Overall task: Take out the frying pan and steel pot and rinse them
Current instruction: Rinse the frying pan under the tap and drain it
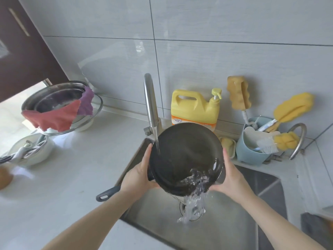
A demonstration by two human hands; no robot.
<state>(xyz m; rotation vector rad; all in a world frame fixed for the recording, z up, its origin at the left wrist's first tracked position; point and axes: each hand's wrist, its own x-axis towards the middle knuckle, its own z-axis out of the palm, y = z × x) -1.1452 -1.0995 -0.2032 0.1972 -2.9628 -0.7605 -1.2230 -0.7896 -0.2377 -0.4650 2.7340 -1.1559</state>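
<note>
Frying pan (183, 156) — wet, slippery, rigid — tilted at frame centre; left hand (138, 175) and right hand (229, 175) clamp its rim.

Bare white table (75, 177) near left lies open; curved steel faucet (150, 105) and yellow detergent jug (194, 109) block the far side.

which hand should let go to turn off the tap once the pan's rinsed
Left. The left hand grips the frying pan rim on the side nearest the faucet base, while the right hand holds the far rim, across the pan.
</note>
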